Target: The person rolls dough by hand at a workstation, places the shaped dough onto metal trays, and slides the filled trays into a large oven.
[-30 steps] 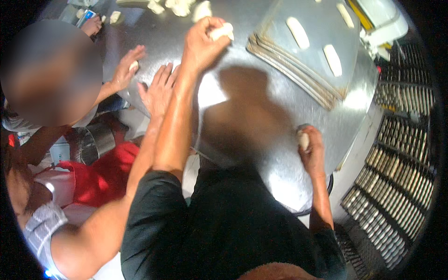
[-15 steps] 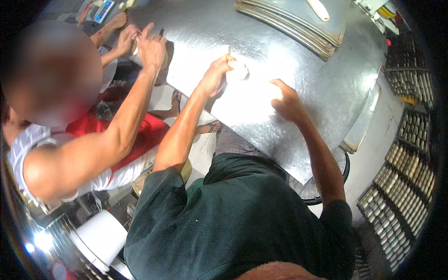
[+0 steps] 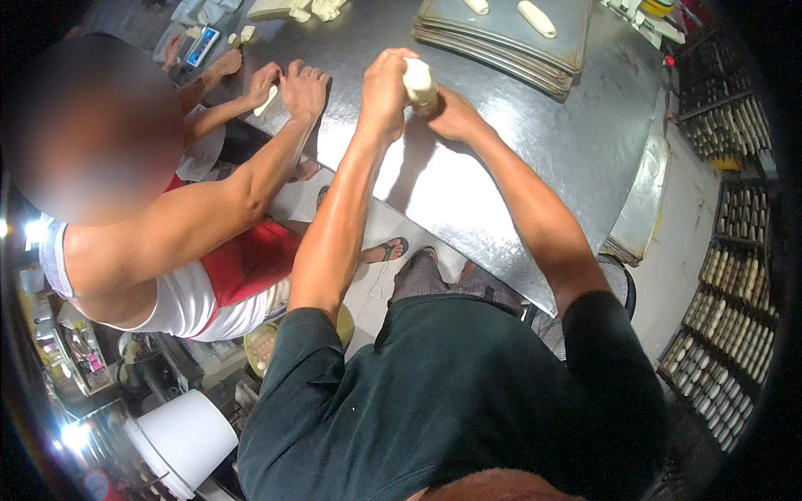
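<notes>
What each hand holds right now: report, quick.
Left hand: closed, holding dough.
Right hand: at the dough's near end, partly hidden; whether it grips cannot be told.

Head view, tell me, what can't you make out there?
Head view: dough piece, side toward the left hand, covered by it.
Head view: right hand, fingertips masked by the dough piece and left hand.
Head view: tray stack, far end cut off by the top edge.
Head view: pale pieces in rows at right, surface details too small.
</notes>
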{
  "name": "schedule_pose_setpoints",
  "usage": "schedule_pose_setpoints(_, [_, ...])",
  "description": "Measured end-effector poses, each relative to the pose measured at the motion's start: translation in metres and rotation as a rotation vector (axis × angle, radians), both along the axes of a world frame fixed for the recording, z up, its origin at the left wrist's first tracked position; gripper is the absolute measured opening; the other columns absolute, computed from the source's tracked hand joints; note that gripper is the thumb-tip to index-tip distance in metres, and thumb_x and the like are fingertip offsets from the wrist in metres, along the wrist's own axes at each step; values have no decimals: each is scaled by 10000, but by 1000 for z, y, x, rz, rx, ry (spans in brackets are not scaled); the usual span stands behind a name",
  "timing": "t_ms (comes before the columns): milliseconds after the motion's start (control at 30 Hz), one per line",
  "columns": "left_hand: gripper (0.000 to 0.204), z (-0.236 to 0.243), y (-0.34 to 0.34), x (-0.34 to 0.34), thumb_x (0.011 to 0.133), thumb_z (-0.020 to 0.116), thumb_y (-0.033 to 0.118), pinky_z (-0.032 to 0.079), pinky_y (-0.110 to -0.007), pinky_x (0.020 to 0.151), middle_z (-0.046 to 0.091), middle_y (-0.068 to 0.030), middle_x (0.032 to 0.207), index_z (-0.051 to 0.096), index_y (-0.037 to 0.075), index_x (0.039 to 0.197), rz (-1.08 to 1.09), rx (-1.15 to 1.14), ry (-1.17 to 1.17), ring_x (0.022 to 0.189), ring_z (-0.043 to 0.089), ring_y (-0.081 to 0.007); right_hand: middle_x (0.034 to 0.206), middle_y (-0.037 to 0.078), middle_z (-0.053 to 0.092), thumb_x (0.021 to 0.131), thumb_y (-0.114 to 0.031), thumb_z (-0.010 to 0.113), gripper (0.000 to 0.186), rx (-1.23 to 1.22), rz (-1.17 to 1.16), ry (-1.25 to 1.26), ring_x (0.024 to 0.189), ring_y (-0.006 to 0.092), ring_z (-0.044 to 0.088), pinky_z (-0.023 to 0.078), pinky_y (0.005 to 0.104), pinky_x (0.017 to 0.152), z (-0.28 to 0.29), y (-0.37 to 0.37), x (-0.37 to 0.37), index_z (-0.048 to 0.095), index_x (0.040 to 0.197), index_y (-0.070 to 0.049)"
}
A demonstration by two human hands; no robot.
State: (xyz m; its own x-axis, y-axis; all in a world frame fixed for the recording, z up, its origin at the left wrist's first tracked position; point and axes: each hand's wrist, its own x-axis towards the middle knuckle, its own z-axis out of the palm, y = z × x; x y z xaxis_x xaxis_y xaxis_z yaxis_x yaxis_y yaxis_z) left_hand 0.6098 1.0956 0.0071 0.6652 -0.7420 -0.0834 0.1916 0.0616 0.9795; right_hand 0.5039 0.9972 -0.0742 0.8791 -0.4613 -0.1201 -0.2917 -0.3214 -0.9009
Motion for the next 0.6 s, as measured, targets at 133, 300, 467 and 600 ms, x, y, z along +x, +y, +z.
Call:
schedule_pose_setpoints(133, [290,-24,-2,9,956,485,197,612,-438,708,639,-102,945,579,55,1191,29,33,346,874,693,-250,1227,166,700,862,-142,678,653,442,-343,-20,1037,275,705,558,386,885,-45,18,-88,479,1481,-82])
schedule_pose_setpoints(300, [284,-50,4,-16,971,485,197,645,-483,706,640,-120,951,550,54,1208,-74,15,529,821,702,-280,1156,164,728,890,-223,675,532,39,-311,76,976,256,726,566,374,849,-30,61,-54,587,1390,-62])
schedule_pose_setpoints(467, [253,45,30,-46,999,458,192,609,-405,611,653,-147,879,524,44,1193,-524,-374,708,755,689,-231,1150,169,744,855,-390,765,490,-15,-445,-225,1086,336,717,544,439,921,-49,13,-4,692,1273,-145])
schedule_pose_setpoints(600, [311,71,32,-12,993,475,262,575,-322,663,682,-145,906,565,41,1193,-409,-483,89,780,682,-216,1162,203,738,891,-392,746,468,-115,-477,-344,1074,345,719,546,419,912,-26,-36,40,694,1259,-107])
